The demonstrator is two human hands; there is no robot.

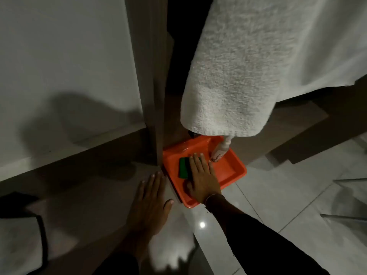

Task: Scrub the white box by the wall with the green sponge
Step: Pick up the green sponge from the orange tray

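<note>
A green sponge [184, 168] lies in an orange tray [228, 171] on the floor. My right hand [202, 177] lies flat over the sponge's right side, fingers spread; its palm hides part of the sponge, and no grip shows. My left hand [151, 203] rests flat on the floor tiles just left of the tray, fingers apart and empty. A big white box-like panel [65, 76] stands at the left against a brown post.
A white bottle [220, 151] stands in the tray's far right corner. A thick white towel [248, 66] hangs over the tray from above. A brown post [153, 86] stands left of the tray. Glossy pale floor tiles [278, 195] spread to the right.
</note>
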